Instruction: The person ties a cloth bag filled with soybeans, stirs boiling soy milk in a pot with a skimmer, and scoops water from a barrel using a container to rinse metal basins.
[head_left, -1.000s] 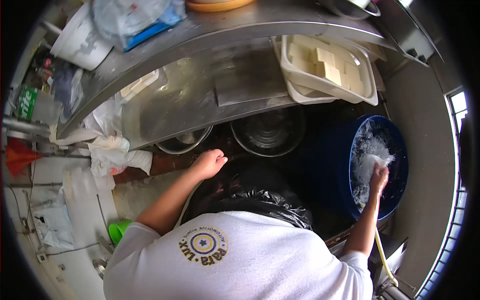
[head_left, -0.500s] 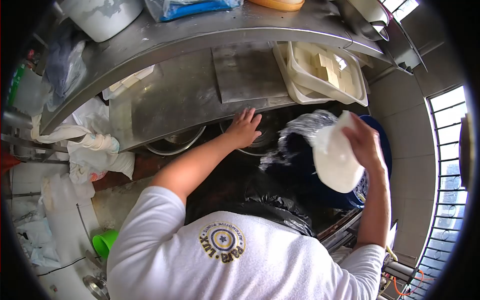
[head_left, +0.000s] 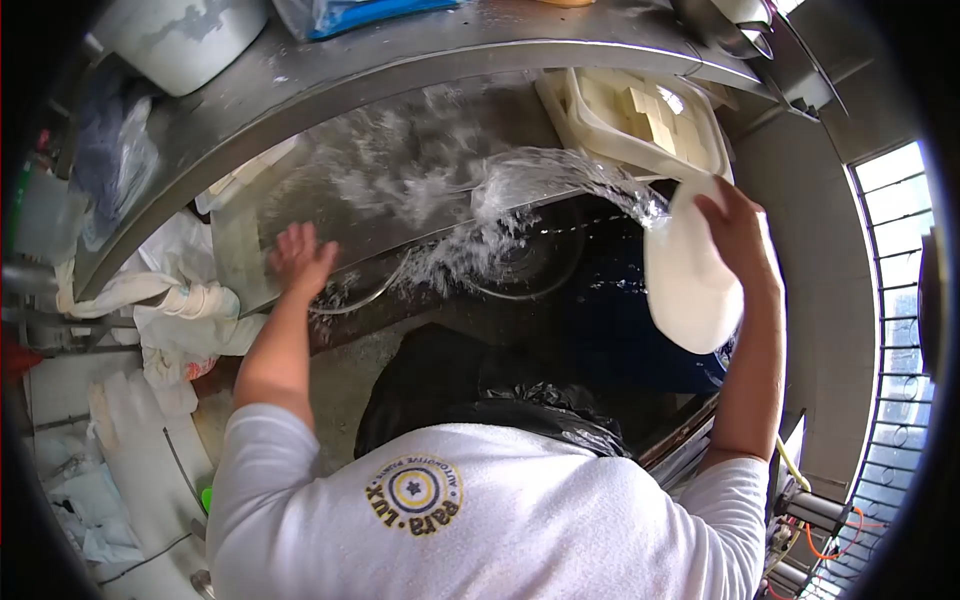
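Observation:
My right hand (head_left: 742,232) grips a white plastic jug-like scoop (head_left: 693,295), tilted with its mouth toward the steel table (head_left: 236,244). A sheet of water (head_left: 535,180) flies out of it to the left, splashing over the tabletop and spilling past the front edge. Near the table's left front edge, my left hand (head_left: 303,262) is open with fingers spread, slightly blurred, holding nothing. Below the scoop stands a dark blue drum (head_left: 625,345), its inside mostly in shadow.
A cream tray (head_left: 722,150) with several pale blocks sits at the table's back right. Overhead runs a steel shelf (head_left: 400,62) bearing a large white bucket (head_left: 190,50). White cloth bags (head_left: 180,325) hang at the left. A barred window (head_left: 895,270) is on the right.
The scoop has tipped and risen slightly, and its water has swept left across the table. My left hand has moved left along the table's front edge.

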